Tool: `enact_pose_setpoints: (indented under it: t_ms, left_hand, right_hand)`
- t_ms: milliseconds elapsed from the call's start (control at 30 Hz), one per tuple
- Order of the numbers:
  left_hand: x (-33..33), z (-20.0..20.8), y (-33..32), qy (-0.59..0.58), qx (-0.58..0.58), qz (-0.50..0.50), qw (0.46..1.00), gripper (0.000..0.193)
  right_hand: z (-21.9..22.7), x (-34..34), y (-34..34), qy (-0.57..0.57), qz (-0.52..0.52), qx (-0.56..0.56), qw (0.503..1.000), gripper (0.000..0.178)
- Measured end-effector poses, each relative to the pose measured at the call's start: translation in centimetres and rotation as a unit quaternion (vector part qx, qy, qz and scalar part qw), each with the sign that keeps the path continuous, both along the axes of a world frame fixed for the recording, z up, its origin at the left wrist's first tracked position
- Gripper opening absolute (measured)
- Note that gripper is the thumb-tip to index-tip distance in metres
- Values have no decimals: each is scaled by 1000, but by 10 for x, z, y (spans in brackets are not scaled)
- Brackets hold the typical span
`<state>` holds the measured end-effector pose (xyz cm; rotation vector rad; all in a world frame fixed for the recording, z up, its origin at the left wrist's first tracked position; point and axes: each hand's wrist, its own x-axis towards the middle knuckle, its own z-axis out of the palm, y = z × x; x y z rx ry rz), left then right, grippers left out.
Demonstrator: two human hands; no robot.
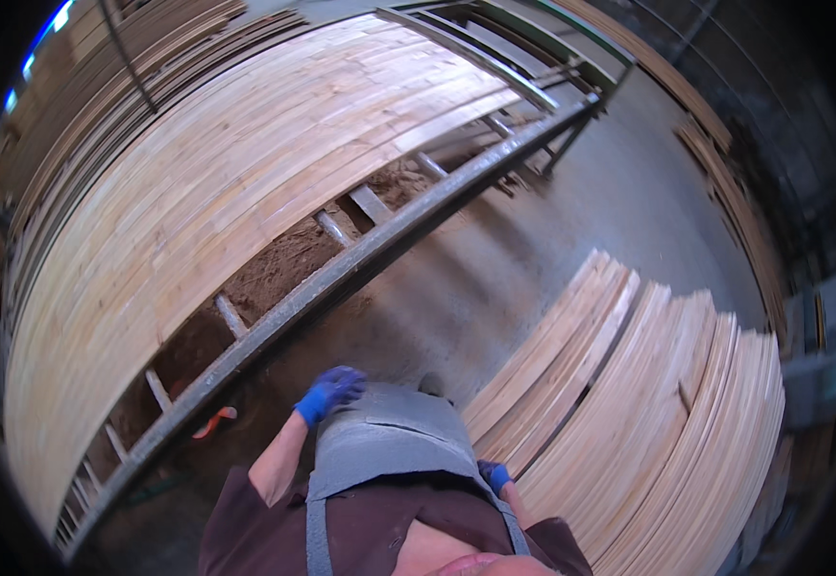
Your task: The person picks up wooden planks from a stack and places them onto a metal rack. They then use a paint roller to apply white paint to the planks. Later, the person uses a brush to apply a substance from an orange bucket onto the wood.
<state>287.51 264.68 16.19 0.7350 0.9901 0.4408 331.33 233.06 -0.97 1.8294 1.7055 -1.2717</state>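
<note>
My left hand [333, 392], in a blue and purple glove, hangs just in front of the grey apron [389, 427]. Its fingers look loosely stretched, with nothing visible in them. My right hand [495, 472], gloved in blue, is low at the right side of the apron, beside the near end of a stack of long wooden boards [619, 403]. Its fingers are mostly hidden, so I cannot make out whether it touches a board. A dark gap runs lengthwise between boards on the left part of that stack.
A metal frame with a long rail [341, 269] and short rollers [334, 228] carries a wide layer of pale planks [245, 163] at the left. Sawdust [288, 264] lies beneath. More lumber [101, 106] is stacked behind it. Long boards [739, 226] lie along the right side of the concrete floor [619, 192].
</note>
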Motion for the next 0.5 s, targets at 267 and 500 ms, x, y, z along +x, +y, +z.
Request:
enact_pose_setpoints:
  t_ms: [267,500]
  left_hand:
    - [-66,-132,-203,-21,-287,513,809,36]
    - [9,-168,-315,227,-35,318,920,39]
  right_hand:
    - [182,88,438,271,-334,262,864,32]
    - [293,-111,543,480,-94,288,824,28]
